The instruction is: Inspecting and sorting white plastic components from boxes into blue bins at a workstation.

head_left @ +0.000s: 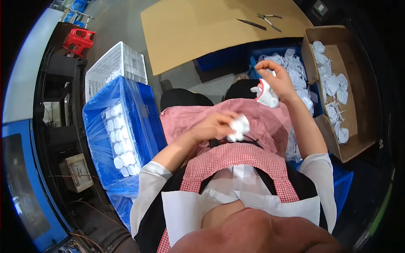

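In front of my lap, my left hand (213, 126) is closed on a small white moulded-looking piece (239, 127), which sticks out past the fingertips. Higher and to the right, my right hand (279, 80) reaches over the edge of a blue crate (314, 90) heaped with loose white pieces (291, 63). Its thumb and forefinger are bent towards each other; what lies between them is too small to name. Just below that palm is a white, soft-looking item with a red edge (266, 96); whether the hand grips it is hidden. A red checked apron (249, 158) covers my lap.
At left stands a blue crate lined with clear plastic (95, 139), holding white pieces in rows (120, 135). Behind it is a white basket (103, 63). A cardboard sheet (190, 33) ahead bears pliers (269, 21) and a dark pointed tool (252, 24). At right, a cardboard box (358, 97) holds white pieces.
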A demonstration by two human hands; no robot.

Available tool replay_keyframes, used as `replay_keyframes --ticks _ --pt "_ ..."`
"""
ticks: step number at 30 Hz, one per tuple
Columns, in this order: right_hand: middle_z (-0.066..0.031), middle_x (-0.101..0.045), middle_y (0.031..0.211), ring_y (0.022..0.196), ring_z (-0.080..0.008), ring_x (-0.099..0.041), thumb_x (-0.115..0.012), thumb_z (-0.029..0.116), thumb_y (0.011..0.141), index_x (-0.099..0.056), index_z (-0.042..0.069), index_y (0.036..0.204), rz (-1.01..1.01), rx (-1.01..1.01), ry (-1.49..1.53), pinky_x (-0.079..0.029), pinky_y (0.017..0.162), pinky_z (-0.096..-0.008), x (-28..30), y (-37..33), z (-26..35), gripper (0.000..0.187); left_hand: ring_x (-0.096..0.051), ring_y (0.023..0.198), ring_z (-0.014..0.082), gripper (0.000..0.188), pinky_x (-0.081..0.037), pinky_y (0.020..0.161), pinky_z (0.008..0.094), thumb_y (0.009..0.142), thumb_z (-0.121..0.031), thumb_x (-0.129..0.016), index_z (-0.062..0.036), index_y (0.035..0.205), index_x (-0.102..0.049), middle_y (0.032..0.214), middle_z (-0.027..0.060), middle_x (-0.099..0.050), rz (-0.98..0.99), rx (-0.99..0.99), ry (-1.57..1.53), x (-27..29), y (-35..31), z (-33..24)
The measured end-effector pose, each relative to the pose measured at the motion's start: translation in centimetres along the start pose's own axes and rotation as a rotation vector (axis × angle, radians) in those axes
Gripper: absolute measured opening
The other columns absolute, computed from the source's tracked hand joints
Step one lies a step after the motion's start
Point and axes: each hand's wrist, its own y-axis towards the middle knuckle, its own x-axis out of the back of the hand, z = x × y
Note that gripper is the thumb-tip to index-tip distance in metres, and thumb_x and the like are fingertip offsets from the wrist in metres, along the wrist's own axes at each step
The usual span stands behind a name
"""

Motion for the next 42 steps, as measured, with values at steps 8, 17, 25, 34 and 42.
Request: replay_keyframes --ticks 8,17,25,34,42 --pt "-0.0029 -0.067 0.084 0.072 -0.0092 -0.06 -0.065 0.013 0.09 -0.068 0.001 0.105 0.304 0.248 -0.283 -0.049 0.066 -0.0256 -1.4 -3.0 0.9 0.02 -0.061 0.11 0.0268 0.038 -0.038 0.11 0.0525 0.103 -0.025 -0.041 0.0024 0.125 -0.053 0.114 0.0132 -0.064 -0.125 -0.307 -1.129 3.7 -0.4 -5.7" --pt "-0.0101 -0.068 0.073 0.066 -0.0161 -0.063 -0.074 0.028 0.082 -0.071 -0.001 0.097 0.526 0.108 -0.243 -0.049 0.064 -0.0294 -7.6 -3.4 1.7 0.033 -0.059 0.113 0.0269 0.046 -0.038 0.111 0.0485 0.104 -0.033 -0.038 0.0026 0.133 -0.045 0.123 0.0125 -0.058 -0.118 -0.421 -1.03 4.2 2.4 -9.2" --pt "-0.0181 -0.066 0.073 0.064 -0.0224 -0.064 -0.065 0.023 0.087 -0.071 -0.001 0.094 0.284 0.314 -0.441 -0.048 0.062 -0.0332 -5.8 -1.8 3.0 0.025 -0.064 0.094 0.0118 0.026 -0.052 0.083 0.0276 0.089 0.002 -0.063 0.0036 0.115 -0.062 0.106 0.0063 -0.069 -0.603 -0.271 0.02 1.6 0.9 -8.7" --pt "-0.013 -0.073 0.09 0.082 -0.018 -0.068 -0.061 0.024 0.091 -0.071 0.0 0.101 0.347 0.163 -0.424 -0.051 0.077 -0.0311 -3.6 -0.7 3.9 0.028 -0.061 0.089 0.0097 0.02 -0.049 0.079 0.0258 0.094 0.0 -0.054 0.0028 0.109 -0.067 0.1 0.0021 -0.069 -0.507 -0.486 -0.134 4.4 0.9 -8.8" --pt "-0.0133 -0.068 0.116 0.108 -0.0183 -0.063 -0.041 0.029 0.102 -0.062 -0.003 0.124 0.576 0.11 0.166 -0.047 0.095 -0.0299 -2.6 0.4 2.9 0.044 -0.057 0.069 0.0309 0.011 -0.044 0.059 0.0382 0.075 -0.009 -0.058 -0.0054 0.077 -0.068 0.066 0.0116 -0.055 -0.092 -0.531 1.072 3.9 0.4 -14.8"
